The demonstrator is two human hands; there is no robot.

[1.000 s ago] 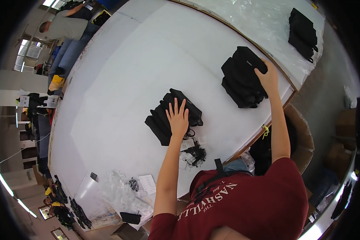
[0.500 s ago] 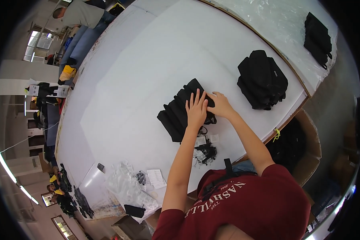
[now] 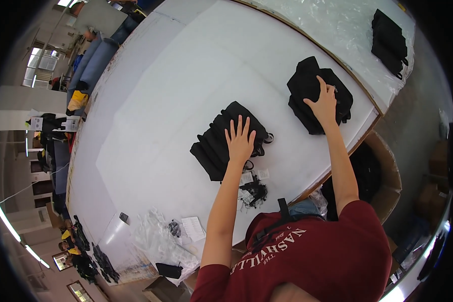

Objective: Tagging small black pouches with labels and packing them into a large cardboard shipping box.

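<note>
A row of black fabric bags (image 3: 209,146) lies overlapped on the white table, with small loops at its right end. My left hand (image 3: 240,141) rests flat across this row, fingers spread. To the right sits a second pile of black bags (image 3: 303,88). My right hand (image 3: 325,104) is on top of that pile, thumb and fingers wide apart; no bag is lifted. Just below the left row lie a tangle of black cords (image 3: 255,191) and small white tags (image 3: 262,173).
Clear plastic bags (image 3: 153,234), a printed sheet (image 3: 193,228) and a black pouch (image 3: 169,270) lie at the table's near left. An open carton (image 3: 387,173) stands against the right edge. Beyond a raised edge, more black bags (image 3: 389,43) lie on plastic sheeting. Another person (image 3: 100,20) is far left.
My right hand has left the row and moved right onto the second pile. My left hand stays on the row. The view has shifted slightly.
</note>
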